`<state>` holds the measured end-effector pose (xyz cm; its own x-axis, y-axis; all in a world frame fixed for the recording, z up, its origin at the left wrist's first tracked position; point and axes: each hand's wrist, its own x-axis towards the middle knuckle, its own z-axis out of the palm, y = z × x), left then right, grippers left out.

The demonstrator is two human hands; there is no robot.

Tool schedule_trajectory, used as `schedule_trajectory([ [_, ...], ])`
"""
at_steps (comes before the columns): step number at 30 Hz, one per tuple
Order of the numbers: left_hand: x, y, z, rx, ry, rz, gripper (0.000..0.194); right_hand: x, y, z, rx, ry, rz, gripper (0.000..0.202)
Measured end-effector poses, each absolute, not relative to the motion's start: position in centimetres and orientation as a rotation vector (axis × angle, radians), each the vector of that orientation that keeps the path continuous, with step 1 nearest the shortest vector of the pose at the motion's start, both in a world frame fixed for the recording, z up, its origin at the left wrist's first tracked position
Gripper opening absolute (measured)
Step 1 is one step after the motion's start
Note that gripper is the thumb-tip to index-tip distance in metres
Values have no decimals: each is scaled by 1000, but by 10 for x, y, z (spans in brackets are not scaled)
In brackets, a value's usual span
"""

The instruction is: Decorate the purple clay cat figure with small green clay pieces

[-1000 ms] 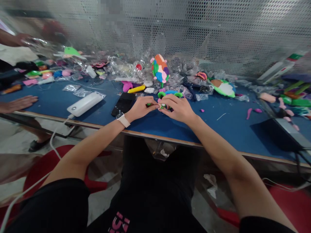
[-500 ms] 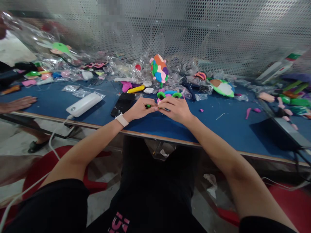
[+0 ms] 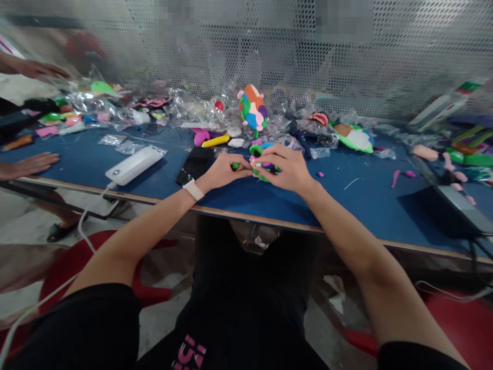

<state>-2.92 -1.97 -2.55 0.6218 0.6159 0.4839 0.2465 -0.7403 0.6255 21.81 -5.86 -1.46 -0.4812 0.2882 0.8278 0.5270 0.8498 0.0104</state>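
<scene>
A small modelling clay figure (image 3: 265,178), mostly green with pink and dark bits, is on the blue table directly in front of me, partly hidden by my fingers. My left hand (image 3: 226,173), with a white band at the wrist, pinches its left side; a bit of green shows between thumb and fingers. From the right, my right hand (image 3: 288,168) arches over the figure, thumb and fingers bent onto it. Just behind stands a multicoloured clay ball (image 3: 253,109) on a green stem. A black phone (image 3: 193,166) lies beside my left hand.
A white power bank (image 3: 134,165) with a cable lies left. Yellow clay (image 3: 215,141), plastic bags (image 3: 192,109) and a clay turtle shape (image 3: 353,137) line the back. A dark device (image 3: 450,210) stands right. Another person's hand (image 3: 33,165) rests at far left.
My right hand has lifted and shifted slightly right, uncovering more of the green figure. My left hand has barely moved. At far left, another person's hand has come into view above the bags.
</scene>
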Motion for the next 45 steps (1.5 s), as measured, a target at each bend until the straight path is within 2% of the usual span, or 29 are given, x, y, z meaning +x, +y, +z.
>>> schedule_trajectory([
  [7,-28,-18,-32,2447,766,729,15,233,-58,0,-740,-1888,-168,6],
  [19,-24,-23,-31,2481,802,713,13,228,-58,-4,-756,-1920,-138,10],
  [26,-22,-39,-19,2443,851,789,17,230,-58,-3,-685,-1925,-106,10],
  [30,-18,-47,-3,2246,824,968,27,230,-61,-1,-622,-2102,-11,17],
  [35,-13,-45,3,2148,782,987,38,228,-58,-7,-663,-2178,32,16],
  [45,-11,-41,-12,2070,765,1048,37,225,-54,-14,-646,-2172,21,11],
])
